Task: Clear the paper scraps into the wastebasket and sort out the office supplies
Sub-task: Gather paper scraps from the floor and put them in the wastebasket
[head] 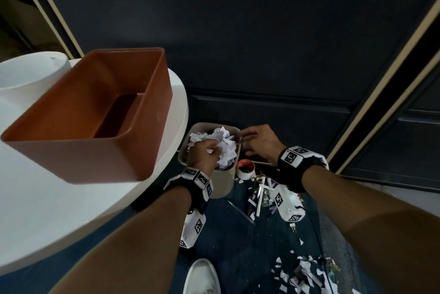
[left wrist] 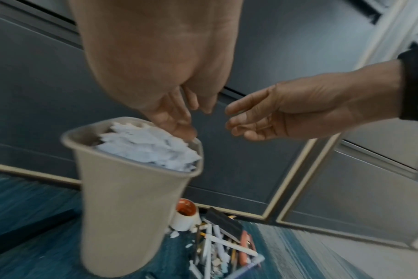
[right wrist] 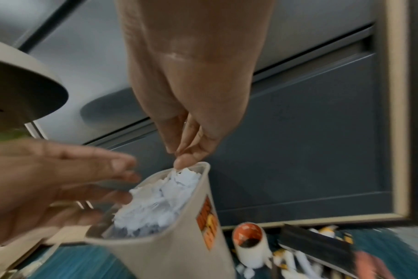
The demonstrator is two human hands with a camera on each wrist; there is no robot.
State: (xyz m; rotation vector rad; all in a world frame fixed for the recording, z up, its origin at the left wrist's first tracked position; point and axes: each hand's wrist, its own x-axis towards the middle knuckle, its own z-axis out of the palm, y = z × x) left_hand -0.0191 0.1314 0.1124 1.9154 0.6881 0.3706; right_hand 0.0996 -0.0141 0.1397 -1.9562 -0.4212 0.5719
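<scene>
Blue carpet holds the wastebasket (head: 221,184), paper scraps (head: 223,148) heaped under both relaxed, empty grips: left hand (head: 202,155), right hand (head: 259,141).

Wastebasket (head: 221,181) on the floor (head: 238,241) just right of the round table (head: 71,210), paper scraps (head: 223,148) heaped in it to the rim; an open box (head: 95,112) sits on the table near its right edge, a shallow basin (head: 31,69) behind it to the left. Left hand (head: 202,153) over the basket's near-left part, right hand (head: 259,141) at its right rim. Tape roll (head: 246,169) on the floor touching or just right of the basket; pens and pencils (head: 259,193) piled before the roll, more loose scraps (head: 302,272) nearer the person, right of a shoe (head: 202,277)
</scene>
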